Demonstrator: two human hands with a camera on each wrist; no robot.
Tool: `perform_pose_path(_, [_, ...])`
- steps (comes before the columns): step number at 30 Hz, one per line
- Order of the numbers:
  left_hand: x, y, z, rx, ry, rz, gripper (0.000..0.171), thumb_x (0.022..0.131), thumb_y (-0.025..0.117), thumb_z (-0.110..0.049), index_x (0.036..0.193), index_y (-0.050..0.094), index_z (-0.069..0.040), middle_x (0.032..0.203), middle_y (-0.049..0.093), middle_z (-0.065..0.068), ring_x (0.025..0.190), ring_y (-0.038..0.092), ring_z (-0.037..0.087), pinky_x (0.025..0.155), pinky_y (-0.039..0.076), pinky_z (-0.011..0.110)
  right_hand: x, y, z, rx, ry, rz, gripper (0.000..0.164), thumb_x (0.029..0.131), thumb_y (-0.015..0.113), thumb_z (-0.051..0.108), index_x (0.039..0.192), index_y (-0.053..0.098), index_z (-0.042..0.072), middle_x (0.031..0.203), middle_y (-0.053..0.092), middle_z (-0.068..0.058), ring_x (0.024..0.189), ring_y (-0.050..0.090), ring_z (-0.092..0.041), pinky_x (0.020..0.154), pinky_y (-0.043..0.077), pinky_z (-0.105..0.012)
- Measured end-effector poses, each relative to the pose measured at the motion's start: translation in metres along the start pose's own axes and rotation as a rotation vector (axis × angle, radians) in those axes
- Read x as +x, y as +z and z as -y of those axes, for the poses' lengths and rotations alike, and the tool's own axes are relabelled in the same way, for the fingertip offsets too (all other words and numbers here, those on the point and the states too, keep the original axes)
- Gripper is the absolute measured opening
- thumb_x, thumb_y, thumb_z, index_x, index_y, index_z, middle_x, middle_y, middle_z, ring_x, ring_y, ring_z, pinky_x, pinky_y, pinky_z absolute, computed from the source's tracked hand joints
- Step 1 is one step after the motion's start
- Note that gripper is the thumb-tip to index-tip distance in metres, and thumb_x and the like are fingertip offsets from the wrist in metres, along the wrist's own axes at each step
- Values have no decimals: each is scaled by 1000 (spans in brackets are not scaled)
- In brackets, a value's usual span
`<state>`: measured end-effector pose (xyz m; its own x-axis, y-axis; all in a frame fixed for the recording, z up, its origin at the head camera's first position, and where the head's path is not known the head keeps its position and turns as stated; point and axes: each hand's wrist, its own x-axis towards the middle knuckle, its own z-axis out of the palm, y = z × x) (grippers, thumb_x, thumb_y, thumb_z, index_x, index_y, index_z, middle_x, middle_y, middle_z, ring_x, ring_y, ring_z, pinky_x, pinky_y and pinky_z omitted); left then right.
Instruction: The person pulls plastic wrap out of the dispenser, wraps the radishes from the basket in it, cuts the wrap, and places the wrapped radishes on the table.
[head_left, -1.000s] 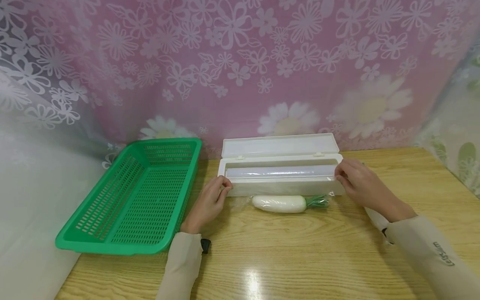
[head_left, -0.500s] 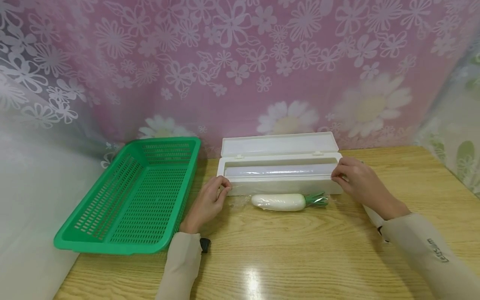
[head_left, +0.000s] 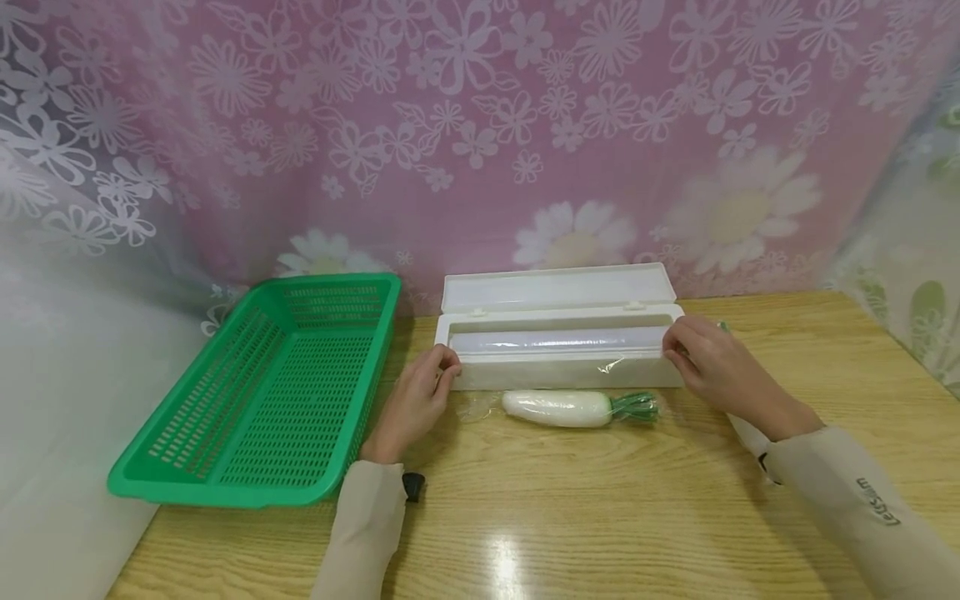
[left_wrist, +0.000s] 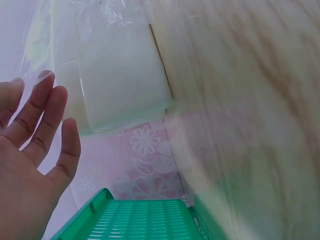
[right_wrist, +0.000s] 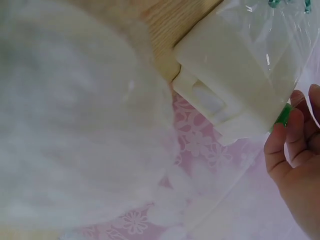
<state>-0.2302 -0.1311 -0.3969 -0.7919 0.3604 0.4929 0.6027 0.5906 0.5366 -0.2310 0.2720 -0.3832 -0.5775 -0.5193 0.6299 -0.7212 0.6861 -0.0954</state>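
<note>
A white cling film dispenser box (head_left: 555,373) stands with its lid (head_left: 558,289) raised and a roll of cling film (head_left: 558,340) inside. Clear film (left_wrist: 117,12) hangs over its front. Just before the box lies a white radish (head_left: 557,409) with green stalks, the film shining over it. My left hand (head_left: 414,402) pinches the film at the box's left front corner. At the right end, my right hand (head_left: 712,362) pinches the film's other side between thumb and fingers. The right wrist view shows a small green piece (right_wrist: 283,115) by those fingertips, at the box's edge.
A green plastic basket (head_left: 348,467) with slotted walls stands left of the left forearm. Behind the box, a pink flowered curtain (head_left: 465,208) meets the back of the wooden table (head_left: 600,508). A blurred pale shape (right_wrist: 80,120) covers much of the right wrist view.
Both hands keep nearly the same places, the left slightly higher. The film's shine has shifted on the box front, and the radish shows slightly lower than half a second ago.
</note>
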Motion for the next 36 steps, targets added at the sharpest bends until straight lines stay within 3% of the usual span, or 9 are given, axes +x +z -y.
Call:
perform_pose_path(8, [5,3,-1,0,-49,-32,6,99,63,0,95,61,-4,83,68,7,65,55,14,57,44,28,-1,-1,0,53,3,5,37,72,76,-22,90,57,4,81,55,0,68,40,-8,56,38,-28])
perform_pose_path(16, [6,4,-2,-73,-72,-38,7,96,64,7,100,66,2,85,70,10,74,66,22,64,54,32,1,-8,-1,134,82,84,32,75,78,-18,93,63,3,81,60,4,65,50,-6,55,44,-26])
perform_pose_path(23, [9,5,-2,-53,-74,-41,13,95,63,10,101,73,5,89,72,12,75,65,20,64,53,31,0,-10,-1,92,38,112,29,72,79,-19,89,69,2,82,62,1,66,54,-9,56,47,-28])
perform_pose_path(29, [10,5,-2,-17,-44,-45,13,95,63,10,96,74,3,89,73,11,76,67,21,65,55,33,-3,-9,1,51,49,141,28,71,86,-6,89,69,6,83,60,5,69,54,-10,57,47,-29])
perform_pose_path(36, [10,5,-2,-14,-45,-39,13,96,63,9,97,74,3,89,73,11,76,67,21,65,54,33,-3,-3,-1,-36,-30,73,38,63,89,-8,77,61,12,78,56,4,64,54,-11,53,47,-31])
